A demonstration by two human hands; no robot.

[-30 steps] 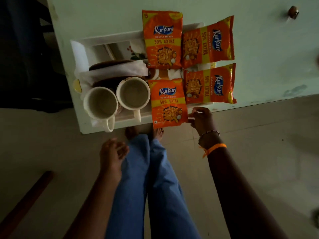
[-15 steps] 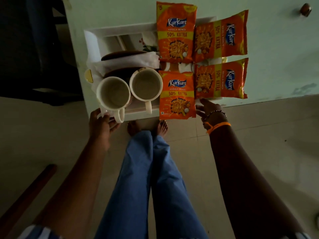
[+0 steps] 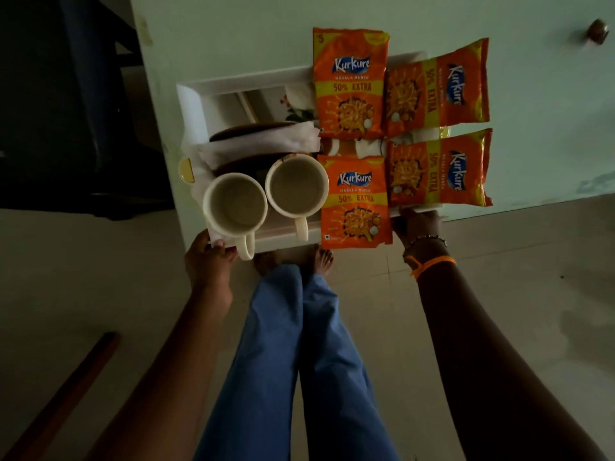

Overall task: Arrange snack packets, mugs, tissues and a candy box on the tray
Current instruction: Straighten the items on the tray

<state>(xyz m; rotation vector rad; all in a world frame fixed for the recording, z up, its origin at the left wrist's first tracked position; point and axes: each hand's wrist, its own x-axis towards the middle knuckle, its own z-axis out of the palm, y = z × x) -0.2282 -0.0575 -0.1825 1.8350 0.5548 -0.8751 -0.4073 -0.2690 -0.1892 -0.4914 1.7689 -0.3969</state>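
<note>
Four orange snack packets on the white tray (image 3: pixel 196 104): far-left packet (image 3: pixel 349 84) and near-left packet (image 3: pixel 354 201) upright to the viewer, far-right packet (image 3: pixel 439 88) and near-right packet (image 3: pixel 439 168) turned sideways. Two cream mugs, both empty-looking: left mug (image 3: pixel 235 206) and right mug (image 3: pixel 297 185), rims touching or nearly so, handles pointing toward the person. White tissues (image 3: pixel 259 144) lie folded behind the mugs, across a dark round thing that is too dim to name. Candy box cannot be picked out for sure; a small yellow piece (image 3: pixel 185 168) sits at the tray's left edge. The tray sits at the near corner of a pale green table (image 3: pixel 532 128). Both right packets hang past the tray's right rim, the far-left packet past the far rim, and the near-left packet over the near rim. The far-left part of the tray is bare; the table to the right is open except for a small dark knob-like thing (image 3: pixel 598 30) far off. Tiled floor (image 3: pixel 499 294) is below, with bare feet and blue trousers (image 3: pixel 299 344) under the table edge. The left hand (image 3: pixel 208 257) grips the tray's near-left corner, thumb on the rim just below the left mug. The right hand (image 3: pixel 417 227) holds the near-right corner, fingers hidden under the near-right packet, with wristbands on that wrist.
</note>
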